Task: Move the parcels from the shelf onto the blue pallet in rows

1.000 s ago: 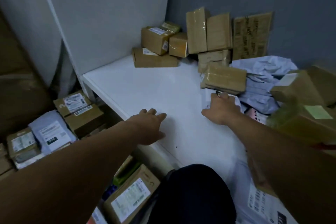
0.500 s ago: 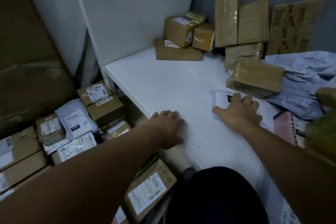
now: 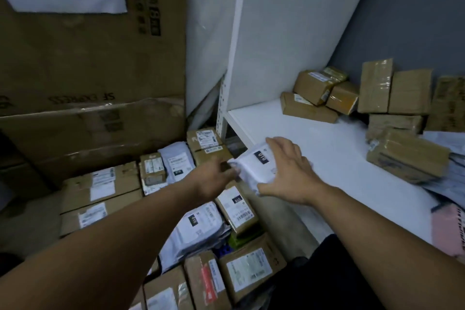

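A small white mailer parcel (image 3: 254, 164) with a black label hangs at the front left edge of the white shelf (image 3: 334, 158). My right hand (image 3: 289, 169) lies over its right side, thumb under its near edge. My left hand (image 3: 214, 179) grips its left end from below. Below and to the left, rows of brown boxes and white mailers (image 3: 191, 224) cover the blue pallet (image 3: 225, 250), of which only a sliver shows. More brown parcels (image 3: 317, 98) lie at the back of the shelf.
A taped brown parcel (image 3: 407, 156) and grey mailer bags (image 3: 450, 184) lie on the shelf's right side, with a pink mailer (image 3: 450, 231) nearer me. Large cardboard cartons (image 3: 88, 83) stand behind the pallet. The white shelf upright (image 3: 234, 58) rises between pallet and shelf.
My right hand slid the white mailer left to the shelf's edge and lifted it. My left hand came off the shelf edge and took its left end. My view swung left toward the pallet.
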